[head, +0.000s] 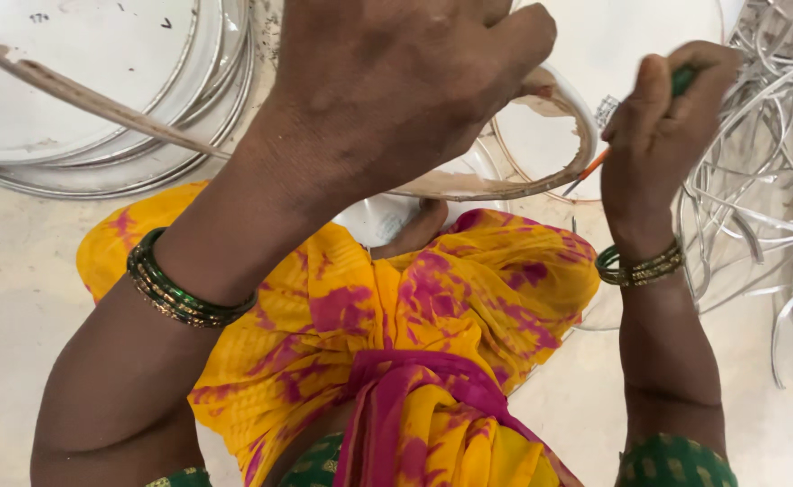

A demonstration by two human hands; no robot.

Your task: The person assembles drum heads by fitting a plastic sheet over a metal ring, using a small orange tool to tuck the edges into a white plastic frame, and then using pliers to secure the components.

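Observation:
My left hand fills the upper middle of the view, fingers curled down over a thin curved strip that loops round under it. A long pale band runs from the top left edge in under my left wrist. My right hand is closed round a small tool with a green handle and an orange tip, which touches the strip's right bend. Both wrists wear green and gold bangles. A white round disc lies beneath the hands.
A stack of white round plates lies at the top left. A tangle of white trimmed strips piles up at the right. My yellow and pink cloth-covered lap fills the lower middle, on a pale floor.

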